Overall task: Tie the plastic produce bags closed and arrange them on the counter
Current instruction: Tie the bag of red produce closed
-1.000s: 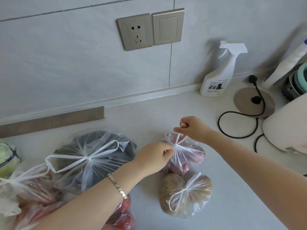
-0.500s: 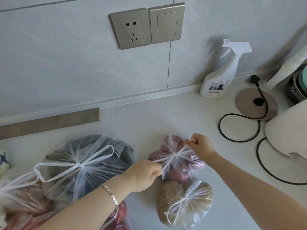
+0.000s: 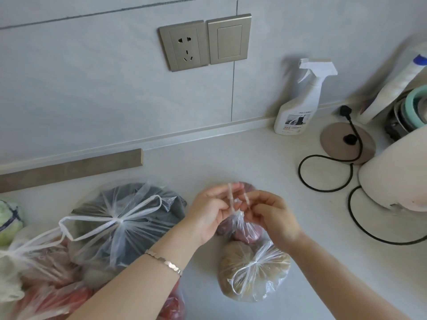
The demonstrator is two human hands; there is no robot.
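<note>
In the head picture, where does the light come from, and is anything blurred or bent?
Head view: the spray bottle throws a soft shadow leftward onto the wall, so light likely comes from the right; the bag handles pinched by the left hand and right hand look slightly smeared; the grout line bows, wide-lens distortion.

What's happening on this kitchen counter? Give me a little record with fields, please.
left hand: pinches one handle strip of the small bag
right hand: pinches the other strip
small bag: reddish produce, neck gathered, strips held upright above it
already tied: brown bag, dark bag
also there: spray bottle, black cord
</note>
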